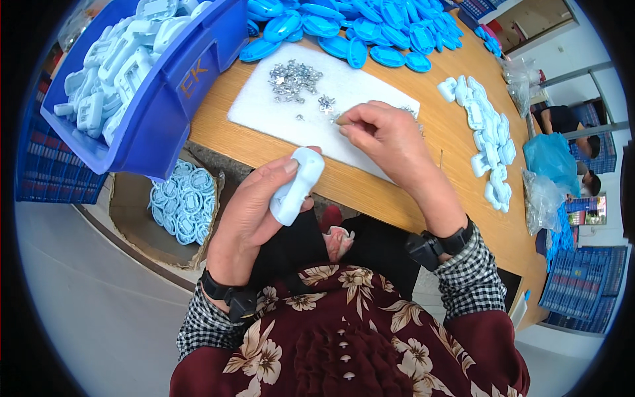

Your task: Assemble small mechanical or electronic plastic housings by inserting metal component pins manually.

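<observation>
My left hand [246, 206] is closed around a light-blue plastic housing [299, 185], tilted upright above my lap near the table's front edge. Over a white foam mat [258, 112], the thumb and forefinger of my right hand [387, 135] are pinched together. Whatever sits between those fingertips is too small to make out. Close by on the mat lies a loose cluster of tiny shiny metal parts [326, 103], with a bigger heap of similar metal parts [294, 81] farther left. A few more lie partly hidden behind my right hand.
A blue bin [198, 79] full of light-blue housings stands at the left. Bright-blue oval pieces [370, 33] are heaped along the far side. Light-blue housings [486, 132] lie clustered on the table's right. Below the bin, a cardboard box [135, 218] holds light-blue rings. People work in the right background.
</observation>
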Demonstrator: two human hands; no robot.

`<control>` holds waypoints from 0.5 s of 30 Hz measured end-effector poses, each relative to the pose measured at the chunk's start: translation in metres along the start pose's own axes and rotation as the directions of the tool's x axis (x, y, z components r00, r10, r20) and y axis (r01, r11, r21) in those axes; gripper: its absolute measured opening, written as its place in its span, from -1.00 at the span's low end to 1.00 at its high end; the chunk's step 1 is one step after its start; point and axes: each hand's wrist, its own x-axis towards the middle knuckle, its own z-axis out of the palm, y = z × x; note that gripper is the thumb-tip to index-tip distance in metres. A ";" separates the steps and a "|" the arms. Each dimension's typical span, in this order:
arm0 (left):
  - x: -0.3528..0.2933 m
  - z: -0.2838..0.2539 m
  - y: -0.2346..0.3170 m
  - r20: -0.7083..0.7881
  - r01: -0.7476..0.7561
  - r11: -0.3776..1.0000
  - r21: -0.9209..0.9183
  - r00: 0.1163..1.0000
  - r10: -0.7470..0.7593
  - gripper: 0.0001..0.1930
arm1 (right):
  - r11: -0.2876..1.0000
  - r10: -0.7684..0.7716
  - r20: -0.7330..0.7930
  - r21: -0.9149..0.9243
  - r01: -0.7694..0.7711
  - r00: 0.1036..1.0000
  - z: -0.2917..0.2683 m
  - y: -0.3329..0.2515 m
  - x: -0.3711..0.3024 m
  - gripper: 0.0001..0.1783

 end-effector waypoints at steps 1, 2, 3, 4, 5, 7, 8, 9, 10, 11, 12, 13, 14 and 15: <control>-0.002 -0.005 0.000 -0.013 -0.010 0.999 -0.053 1.000 0.009 -0.53 | 0.998 -0.056 0.003 -0.027 0.056 0.998 0.007 -0.002 0.008 -0.84; -0.005 -0.009 0.000 -0.030 -0.021 0.994 -0.109 0.999 0.018 -0.52 | 0.992 -0.111 0.013 -0.052 0.112 0.994 0.016 -0.004 0.017 -0.84; -0.006 -0.010 0.002 -0.034 -0.022 0.994 -0.105 0.999 0.019 -0.52 | 0.976 -0.184 -0.004 -0.119 0.182 0.983 0.023 -0.005 0.026 -0.85; -0.007 -0.008 0.005 -0.038 -0.022 0.995 -0.101 0.999 0.019 -0.51 | 0.950 -0.256 -0.015 -0.187 0.248 0.967 0.030 -0.006 0.034 -0.86; -0.011 -0.008 0.007 -0.049 -0.025 0.995 -0.097 0.999 0.021 -0.50 | 0.916 -0.330 -0.020 -0.248 0.315 0.944 0.035 -0.008 0.041 -0.87; -0.016 -0.009 0.010 -0.050 -0.020 0.998 -0.053 0.999 0.017 -0.50 | 0.873 -0.371 0.068 -0.314 0.373 0.926 0.040 -0.009 0.051 -0.87; -0.017 -0.011 0.012 -0.052 -0.017 0.999 -0.032 0.999 0.015 -0.50 | 0.848 -0.389 0.114 -0.343 0.403 0.914 0.042 -0.011 0.054 -0.88; -0.017 -0.013 0.012 -0.036 -0.024 0.997 -0.071 0.999 0.022 -0.49 | 0.845 -0.386 0.119 -0.352 0.402 0.915 0.042 -0.014 0.056 -0.91; -0.015 -0.017 0.012 -0.020 -0.031 0.993 -0.111 0.999 0.029 -0.48 | 0.842 -0.383 0.124 -0.362 0.401 0.916 0.040 -0.016 0.056 -0.93; -0.013 -0.019 0.012 -0.001 -0.038 0.988 -0.151 0.999 0.039 -0.46 | 0.836 -0.381 0.129 -0.374 0.400 0.916 0.037 -0.016 0.057 -0.93; -0.012 -0.020 0.014 0.035 -0.023 0.984 -0.177 0.999 0.029 -0.44 | 0.841 -0.371 0.157 -0.360 0.403 0.915 0.034 -0.012 0.057 -0.89; -0.012 -0.019 0.015 0.020 -0.032 0.985 -0.172 0.999 0.036 -0.44 | 0.935 -0.265 0.119 -0.212 0.285 0.957 0.031 -0.014 0.054 -0.86; -0.010 -0.014 0.016 0.011 -0.038 0.985 -0.168 0.999 0.041 -0.44 | 0.986 -0.145 0.099 -0.062 0.152 0.984 0.025 -0.018 0.046 -0.84; -0.009 -0.012 0.016 -0.005 -0.048 0.985 -0.165 0.999 0.048 -0.44 | 0.995 -0.023 0.103 0.094 0.013 0.994 0.020 -0.025 0.039 -0.81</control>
